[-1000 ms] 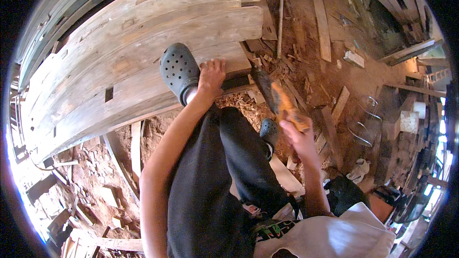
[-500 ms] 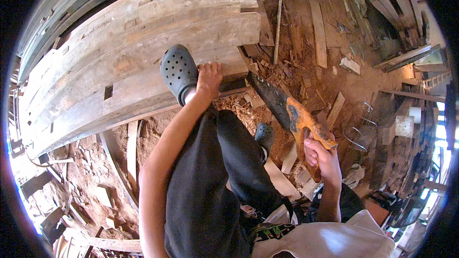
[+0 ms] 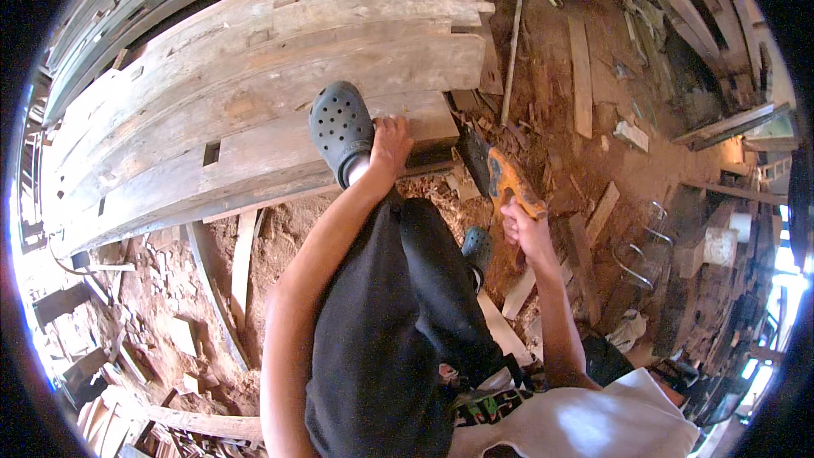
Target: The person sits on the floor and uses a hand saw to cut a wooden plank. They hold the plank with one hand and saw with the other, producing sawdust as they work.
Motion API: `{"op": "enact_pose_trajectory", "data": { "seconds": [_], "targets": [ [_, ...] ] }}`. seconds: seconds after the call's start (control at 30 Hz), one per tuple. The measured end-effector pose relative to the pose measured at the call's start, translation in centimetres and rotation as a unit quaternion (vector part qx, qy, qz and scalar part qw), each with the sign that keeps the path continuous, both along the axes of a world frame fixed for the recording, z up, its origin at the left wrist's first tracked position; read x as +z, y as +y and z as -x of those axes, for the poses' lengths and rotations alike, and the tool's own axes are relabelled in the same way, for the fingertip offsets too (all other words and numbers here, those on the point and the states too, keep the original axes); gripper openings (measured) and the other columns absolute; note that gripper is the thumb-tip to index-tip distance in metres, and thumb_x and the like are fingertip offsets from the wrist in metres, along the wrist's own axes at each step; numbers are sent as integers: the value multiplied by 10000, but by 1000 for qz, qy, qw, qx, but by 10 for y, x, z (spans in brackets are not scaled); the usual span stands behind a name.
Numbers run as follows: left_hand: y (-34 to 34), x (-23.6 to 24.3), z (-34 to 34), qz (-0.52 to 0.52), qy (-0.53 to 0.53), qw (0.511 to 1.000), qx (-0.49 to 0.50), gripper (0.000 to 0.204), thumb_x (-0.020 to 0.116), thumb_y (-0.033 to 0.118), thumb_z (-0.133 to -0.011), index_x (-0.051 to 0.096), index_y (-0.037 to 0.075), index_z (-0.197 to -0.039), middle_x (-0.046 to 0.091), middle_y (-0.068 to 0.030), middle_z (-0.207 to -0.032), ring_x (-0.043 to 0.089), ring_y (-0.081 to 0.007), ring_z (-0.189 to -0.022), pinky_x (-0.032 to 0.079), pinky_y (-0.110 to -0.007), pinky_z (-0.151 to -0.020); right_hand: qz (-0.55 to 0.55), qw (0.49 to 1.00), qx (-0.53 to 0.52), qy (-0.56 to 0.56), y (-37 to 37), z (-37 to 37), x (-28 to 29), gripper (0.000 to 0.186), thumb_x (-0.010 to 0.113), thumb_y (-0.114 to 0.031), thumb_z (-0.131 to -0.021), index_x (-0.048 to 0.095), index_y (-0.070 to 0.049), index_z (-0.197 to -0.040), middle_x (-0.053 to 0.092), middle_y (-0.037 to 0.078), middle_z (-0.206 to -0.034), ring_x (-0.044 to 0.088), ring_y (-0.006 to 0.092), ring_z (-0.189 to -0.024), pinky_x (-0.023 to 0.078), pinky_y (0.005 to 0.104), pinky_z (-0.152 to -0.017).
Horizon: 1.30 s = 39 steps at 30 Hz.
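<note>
My right hand (image 3: pixel 527 233) is closed round the worn orange handle of a handsaw (image 3: pixel 512 184). The saw's dark blade slants up and left to the end of a thick wooden plank (image 3: pixel 331 137), where its tip side is partly hidden. On top of that plank, near its right end, my left hand (image 3: pixel 392 146) lies pressed flat with the fingers stretched forward. Beside it my foot in a grey clog (image 3: pixel 339 125) stands on the same plank. My other clog (image 3: pixel 477 246) is on the ground below, next to the saw hand.
More long planks (image 3: pixel 356 55) lie side by side beyond. Wood chips and offcuts cover the brown dirt floor. A loose board (image 3: pixel 580 76), a thin stick (image 3: pixel 514 55) and a pale block (image 3: pixel 632 135) lie to the right, with bent metal rods (image 3: pixel 632 267) and white containers (image 3: pixel 721 247) farther over.
My right hand has pushed the saw forward and left, so less of the blade shows before the plank's end. My left hand stays on the plank; the view has shifted slightly.
</note>
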<state>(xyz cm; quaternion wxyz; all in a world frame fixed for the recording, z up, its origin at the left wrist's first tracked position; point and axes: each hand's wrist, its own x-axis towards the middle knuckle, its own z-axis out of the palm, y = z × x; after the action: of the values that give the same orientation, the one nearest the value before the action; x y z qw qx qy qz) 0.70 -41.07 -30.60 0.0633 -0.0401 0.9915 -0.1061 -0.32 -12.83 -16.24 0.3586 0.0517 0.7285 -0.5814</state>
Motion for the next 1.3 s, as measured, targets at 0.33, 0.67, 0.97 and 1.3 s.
{"op": "enact_pose_trajectory", "data": {
  "seconds": [0.33,0.67,0.97,1.3],
  "targets": [
    [2,2,1,12,-73,997,7,770,811,450,-630,596,58,-1257,458,-135,-1366,439,-312,-1255,372,-476,-1035,-93,995,-31,21,-7,-12,18,135,668,-148,-868,538,-119,-885,459,-61,-667,413,45,-537,320,214,-460],
    [1,-21,-1,-9,16,1000,14,842,816,422,-642,514,53,-1337,453,-154,-1374,433,-321,-1262,344,-497,-1060,-85,996,1,8,-18,3,24,126,618,-149,-884,495,-124,-878,377,-74,-598,355,44,-480,303,230,-458],
    [0,0,-1,-11,-40,999,-4,789,793,449,-663,544,41,-1291,507,-148,-1277,462,-307,-1208,386,-472,-992,-57,998,17,15,-27,8,43,170,664,-216,-906,559,-86,-936,416,-62,-632,401,54,-525,348,240,-505],
    [3,-13,-1,13,16,999,25,371,647,258,-827,672,111,-1166,498,-115,-1281,473,-301,-1172,395,-460,-952,-64,998,-1,-15,-28,18,27,162,655,-204,-906,546,-113,-984,395,-83,-606,372,41,-483,333,225,-458]
  ]
}}
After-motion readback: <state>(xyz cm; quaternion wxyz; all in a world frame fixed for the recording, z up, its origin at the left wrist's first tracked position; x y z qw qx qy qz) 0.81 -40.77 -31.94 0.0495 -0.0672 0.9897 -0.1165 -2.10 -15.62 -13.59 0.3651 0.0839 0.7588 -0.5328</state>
